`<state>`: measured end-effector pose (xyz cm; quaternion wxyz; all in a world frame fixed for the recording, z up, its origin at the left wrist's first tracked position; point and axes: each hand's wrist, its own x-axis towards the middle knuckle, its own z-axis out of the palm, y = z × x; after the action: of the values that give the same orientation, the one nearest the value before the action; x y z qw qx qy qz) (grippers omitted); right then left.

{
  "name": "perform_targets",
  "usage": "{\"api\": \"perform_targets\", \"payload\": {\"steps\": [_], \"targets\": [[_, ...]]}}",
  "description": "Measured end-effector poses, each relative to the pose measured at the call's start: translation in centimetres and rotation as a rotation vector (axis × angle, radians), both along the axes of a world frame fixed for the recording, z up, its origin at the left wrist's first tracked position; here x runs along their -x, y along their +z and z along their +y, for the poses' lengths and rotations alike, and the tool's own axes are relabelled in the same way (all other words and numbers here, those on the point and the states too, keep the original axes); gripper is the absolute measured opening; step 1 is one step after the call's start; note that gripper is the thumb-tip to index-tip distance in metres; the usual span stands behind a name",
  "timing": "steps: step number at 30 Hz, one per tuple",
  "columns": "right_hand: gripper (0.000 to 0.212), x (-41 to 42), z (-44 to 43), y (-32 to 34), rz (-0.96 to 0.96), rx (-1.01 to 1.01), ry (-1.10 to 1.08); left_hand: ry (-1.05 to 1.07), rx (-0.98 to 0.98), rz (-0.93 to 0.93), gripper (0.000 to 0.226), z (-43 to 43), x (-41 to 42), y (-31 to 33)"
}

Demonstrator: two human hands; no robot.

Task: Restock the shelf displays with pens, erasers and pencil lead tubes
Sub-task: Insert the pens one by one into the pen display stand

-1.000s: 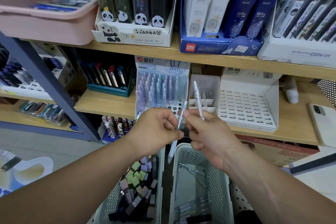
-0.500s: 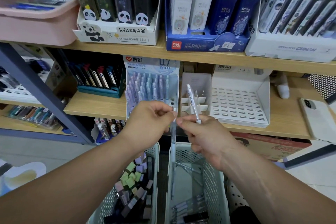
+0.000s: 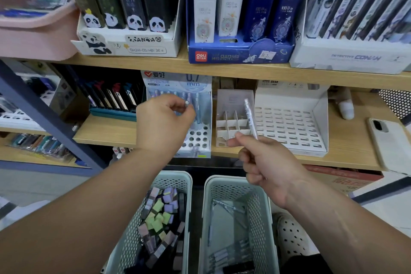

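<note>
The left hand (image 3: pixel 164 124) is up at the lower shelf (image 3: pixel 106 131), in front of the pale blue pen display (image 3: pixel 200 138) marked 0.7 mm. Its fingers are curled, with thumb and forefinger pinching the top of a pen (image 3: pixel 186 103). Only that small end shows; the rest is hidden behind the hand. The display's front rows of round holes show just right of the wrist, and standing pens (image 3: pixel 197 107) fill the rows behind.

The right hand (image 3: pixel 269 169) is lower and to the right, apart from the left. Its fingers pinch the lower end of a clear pen (image 3: pixel 249 115), which stands nearly upright with its top leaning a little left, in front of a white divided box (image 3: pixel 231 122). Just beside that box is a white slotted tray (image 3: pixel 289 127), and a phone (image 3: pixel 388 142) lies at the shelf's right end.

Below the hands, two pale perforated baskets sit side by side. The left basket (image 3: pixel 178 177) holds a heap of small green, purple and dark packets (image 3: pixel 159 213). The right basket (image 3: pixel 222 181) has a few loose pens (image 3: pixel 229 253) lying on its bottom
</note>
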<state>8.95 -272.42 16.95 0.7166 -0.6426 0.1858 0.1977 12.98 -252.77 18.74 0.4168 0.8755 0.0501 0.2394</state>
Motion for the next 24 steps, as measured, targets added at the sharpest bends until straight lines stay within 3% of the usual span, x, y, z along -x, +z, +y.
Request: {"api": "perform_targets", "payload": {"steps": [17, 24], "targets": [[0.03, 0.2, -1.0, 0.7, -0.003, -0.03, 0.006, 0.032, -0.037, 0.091, 0.02, -0.3, -0.7, 0.6], [0.029, 0.3, -1.0, 0.7, 0.006, -0.01, 0.014, -0.02, -0.186, 0.16, 0.02, -0.6, -1.0, -0.6]]}}
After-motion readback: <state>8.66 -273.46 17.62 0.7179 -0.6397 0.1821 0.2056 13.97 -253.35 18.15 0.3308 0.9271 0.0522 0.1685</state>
